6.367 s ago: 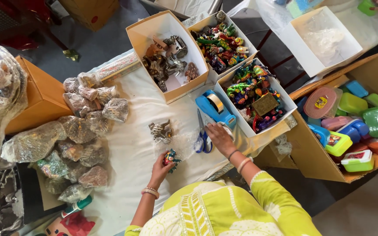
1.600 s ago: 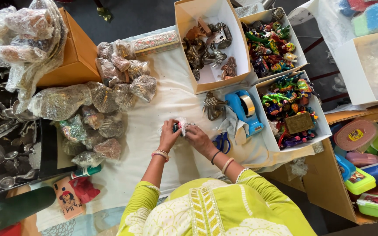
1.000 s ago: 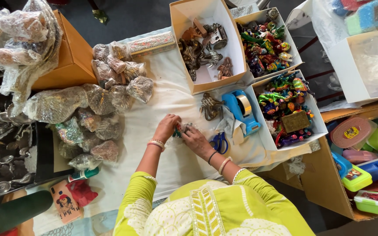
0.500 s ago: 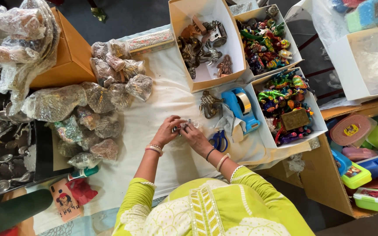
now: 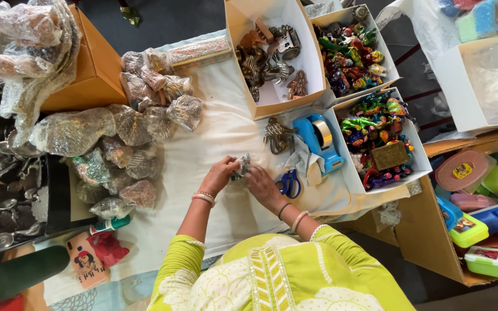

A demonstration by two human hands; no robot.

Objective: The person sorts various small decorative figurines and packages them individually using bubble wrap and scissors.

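since half a second ago the two hands have lifted the small wrapped figurine [image 5: 242, 165] a little toward 12 o'clock and drawn slightly apart, with more clear wrap showing between them. the left hand [image 5: 220, 175] has its grip closed on the bundle from 9 o'clock, and the right hand [image 5: 262, 183] pinches the wrap from 4 o'clock, fingers narrow on the film. the figurine is held just above the white cloth on the surface [image 5: 203, 150], near its middle. blue-handled scissors [image 5: 289, 184] lie just beside the right hand at 3 o'clock, with the blue tape dispenser [image 5: 320, 141] and a bare metal figurine [image 5: 276, 137] toward 1 o'clock; a heap of wrapped pieces [image 5: 128, 144] sits well apart at 9 o'clock. the film looks loose, so it could spring open or the small piece could slide out if either pinch slackens; a careless sweep of the right wrist could also catch the scissors.
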